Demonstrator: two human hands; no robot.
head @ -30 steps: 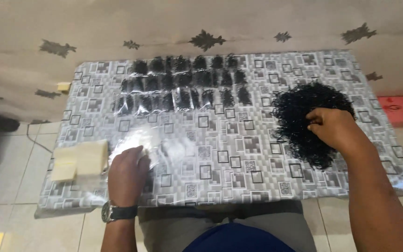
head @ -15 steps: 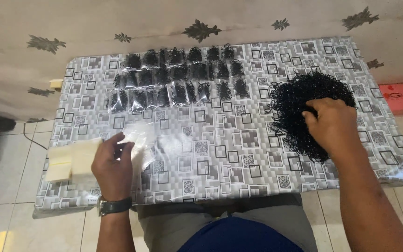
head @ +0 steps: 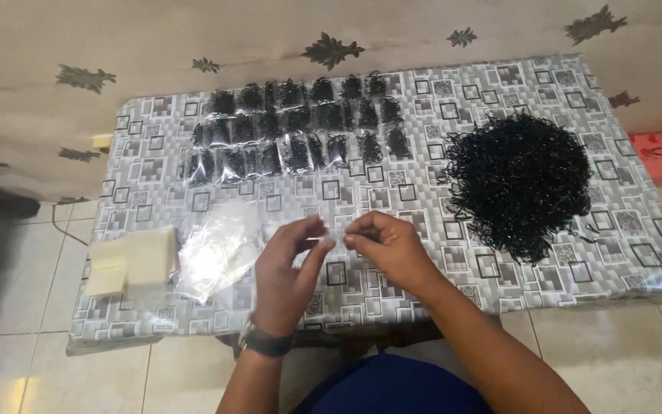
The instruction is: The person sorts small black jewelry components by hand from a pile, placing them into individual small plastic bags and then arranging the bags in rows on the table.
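Pinching a small clear bag between both hands over the patterned table.

Head view: the left hand (head: 289, 268) and right hand (head: 388, 245) meet just in front of the heap of black rubber bands (head: 521, 182), thumb and forefinger of each closed on an edge of the small clear bag (head: 336, 234), seemingly to pull its mouth apart; the bag is faint and hard to make out. Left of the heap, far side, filled bags (head: 300, 130) lie in rows, likely kept apart as done. Well left of the heap, beside the left hand, lies a stack of empty clear bags (head: 216, 249) and a pale pad (head: 133, 259), near the table (head: 653, 253) edge, within easy reach.
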